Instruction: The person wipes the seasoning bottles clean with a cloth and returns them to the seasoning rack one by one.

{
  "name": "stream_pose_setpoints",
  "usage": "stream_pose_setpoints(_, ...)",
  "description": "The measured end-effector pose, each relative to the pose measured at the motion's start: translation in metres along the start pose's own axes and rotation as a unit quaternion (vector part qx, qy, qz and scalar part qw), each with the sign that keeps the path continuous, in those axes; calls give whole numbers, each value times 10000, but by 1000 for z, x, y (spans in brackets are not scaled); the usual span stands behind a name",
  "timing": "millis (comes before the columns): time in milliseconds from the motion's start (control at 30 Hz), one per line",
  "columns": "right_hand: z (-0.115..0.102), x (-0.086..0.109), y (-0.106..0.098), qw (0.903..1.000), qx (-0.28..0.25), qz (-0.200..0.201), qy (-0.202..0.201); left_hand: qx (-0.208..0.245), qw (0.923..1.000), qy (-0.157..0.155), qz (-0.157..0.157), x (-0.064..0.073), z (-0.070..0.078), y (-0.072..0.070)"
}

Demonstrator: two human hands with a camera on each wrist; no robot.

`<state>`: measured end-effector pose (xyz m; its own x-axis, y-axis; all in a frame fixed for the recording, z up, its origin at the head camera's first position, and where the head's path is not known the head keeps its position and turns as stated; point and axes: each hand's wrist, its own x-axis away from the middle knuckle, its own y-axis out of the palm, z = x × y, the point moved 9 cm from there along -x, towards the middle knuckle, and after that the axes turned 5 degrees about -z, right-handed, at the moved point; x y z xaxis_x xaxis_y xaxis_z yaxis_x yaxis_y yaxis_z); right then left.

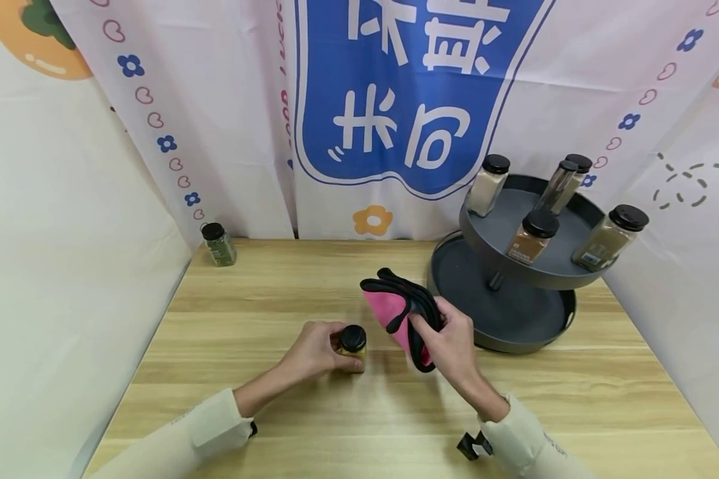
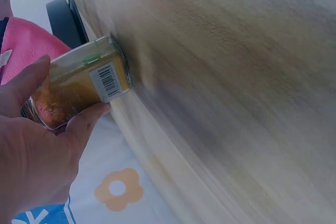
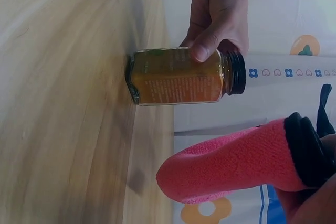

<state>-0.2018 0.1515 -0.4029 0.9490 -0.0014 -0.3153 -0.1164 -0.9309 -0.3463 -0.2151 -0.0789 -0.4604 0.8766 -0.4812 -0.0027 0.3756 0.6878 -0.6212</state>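
Observation:
My left hand [image 1: 316, 352] grips a square glass spice jar [image 1: 353, 339] with a black lid, thumb and fingers on opposite sides. Yellow-orange powder and a barcode label show on the jar [image 2: 86, 82] in the left wrist view. The jar is upright at the tabletop; whether its base touches the wood I cannot tell. To its right, my right hand [image 1: 453, 346] holds a folded pink cloth [image 1: 386, 308] with black edging above the table. In the right wrist view the cloth [image 3: 231, 163] hangs apart from the jar [image 3: 178, 77].
A two-tier dark grey round rack [image 1: 503, 319] stands at the right, several spice jars on its upper tier, including one with brown powder [image 1: 533, 236]. A jar of green herbs [image 1: 220, 246] stands at the table's back left corner. Printed fabric [image 1: 239, 133] hangs behind.

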Motion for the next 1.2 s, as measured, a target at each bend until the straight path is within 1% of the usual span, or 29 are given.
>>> stream_pose_setpoints(100, 0, 1, 4, 9999, -136, -9, 28, 81, 10000, -44, 20, -1, 1, -1)
stream_pose_setpoints(200, -2, 3, 9, 9995, -313, 0, -12, 133, 9999, 12, 56, -2, 6, -5)
stream_pose_setpoints(333, -5, 6, 20, 9985, -542, -44, -12, 98, 9994, 174, 293, -5, 19, -17)
stream_pose_setpoints(433, -7, 8, 28, 9977, -665, -102, 73, -9, 9983, 242, 522, -8, 28, -26)
stream_pose_setpoints(533, -10, 8, 35, 9962, -841, -177, 166, -55, 9977, 168, 647, -10, 33, -31)
stream_pose_setpoints(600, -13, 8, 39, 9947, -992, -221, 182, -67, 9977, 75, 672, -12, 35, -33)
stream_pose_setpoints(700, -20, 8, 40, 9933, -1141, -144, 72, -67, 9978, -35, 653, -14, 37, -33)
stream_pose_setpoints(833, -25, 10, 38, 9941, -1074, 69, -170, -101, 9976, 17, 679, -15, 41, -35)
stream_pose_setpoints(900, -25, 10, 39, 9949, -984, 81, -204, -79, 9975, 80, 692, -15, 44, -37)
stream_pose_setpoints(967, -20, 10, 41, 9962, -868, 23, -110, -2, 9973, 119, 718, -15, 48, -40)
stream_pose_setpoints(1067, -15, 10, 44, 9967, -794, -85, 113, 67, 9967, 98, 800, -15, 52, -45)
stream_pose_setpoints(1133, -15, 11, 42, 9959, -880, -102, 170, 10, 9963, 90, 855, -14, 55, -48)
stream_pose_setpoints(1200, -20, 12, 39, 9942, -1068, -72, 73, -79, 9961, 89, 871, -15, 56, -50)
